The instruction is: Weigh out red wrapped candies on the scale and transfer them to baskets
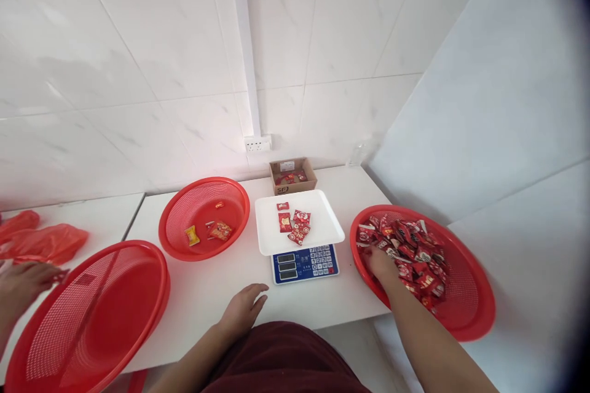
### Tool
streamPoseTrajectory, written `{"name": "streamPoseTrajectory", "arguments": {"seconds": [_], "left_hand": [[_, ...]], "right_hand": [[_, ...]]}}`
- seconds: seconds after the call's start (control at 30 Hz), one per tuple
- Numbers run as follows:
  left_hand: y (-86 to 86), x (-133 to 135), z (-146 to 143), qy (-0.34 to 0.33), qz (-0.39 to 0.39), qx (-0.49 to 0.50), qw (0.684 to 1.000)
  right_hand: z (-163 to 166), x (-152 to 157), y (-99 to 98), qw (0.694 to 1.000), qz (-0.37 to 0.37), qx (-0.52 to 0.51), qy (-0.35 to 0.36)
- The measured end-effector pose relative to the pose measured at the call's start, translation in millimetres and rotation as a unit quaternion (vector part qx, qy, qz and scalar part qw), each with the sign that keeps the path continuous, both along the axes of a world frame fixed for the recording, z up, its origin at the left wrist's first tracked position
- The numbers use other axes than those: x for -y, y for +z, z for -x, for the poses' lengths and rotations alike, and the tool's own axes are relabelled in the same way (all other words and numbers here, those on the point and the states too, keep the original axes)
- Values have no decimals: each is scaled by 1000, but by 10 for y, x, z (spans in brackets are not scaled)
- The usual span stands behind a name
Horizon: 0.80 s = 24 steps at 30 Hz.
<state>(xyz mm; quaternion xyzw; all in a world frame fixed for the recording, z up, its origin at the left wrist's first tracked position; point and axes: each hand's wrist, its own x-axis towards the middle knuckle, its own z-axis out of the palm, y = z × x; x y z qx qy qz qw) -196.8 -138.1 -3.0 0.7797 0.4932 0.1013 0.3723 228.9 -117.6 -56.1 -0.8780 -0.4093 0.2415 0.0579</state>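
My right hand point(381, 264) is inside the right red plastic basket point(470, 295), at the near left of a heap of small red snack packets point(417, 252). Its fingertips are hidden against the packets. Over the near edge of the table, just left of the scale's keypad point(305, 264), my left hand point(244, 310) is open and holds nothing. The digital scale has a white tray point(322, 221) with several red packets point(299, 233) lying loosely on it.
Behind the scale stands a cardboard box point(295, 187) with red packets inside. A red basket point(203, 252) holds a few packets. At left, another person's hand point(21, 288) is by a large red basket point(157, 319) and red plastic bags point(55, 242). Walls enclose the back and right.
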Motion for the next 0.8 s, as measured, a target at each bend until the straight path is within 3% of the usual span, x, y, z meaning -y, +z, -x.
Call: {"name": "streamPoseTrajectory", "arguments": {"seconds": [0.07, 0.13, 0.23, 0.3, 0.4, 0.53, 0.67, 0.8], "left_hand": [[10, 4, 4, -4, 5, -9, 1000], [15, 8, 4, -9, 8, -12, 1000], [16, 7, -7, -17, 16, -22, 999], [19, -2, -11, -26, 18, -28, 999], [32, -22, 5, -31, 13, -26, 999], [41, -29, 69, -14, 14, -26, 999], [12, 0, 120, -15, 25, -30, 999], [-12, 14, 112, -21, 30, -29, 999]], "right_hand": [[-27, -2, 61, 994, -81, 6, -70], [10, -56, 175, 969, -201, -1, -144], [275, -245, 402, 928, -327, -95, -155], [585, -419, 543, 924, -332, -172, -83], [1094, -673, 689, 930, -277, -241, 24], [1481, -868, 756, 926, -287, -238, 58], [1373, -767, 722, 931, -282, -229, 18], [981, -360, 568, 933, -325, -153, -18]]}}
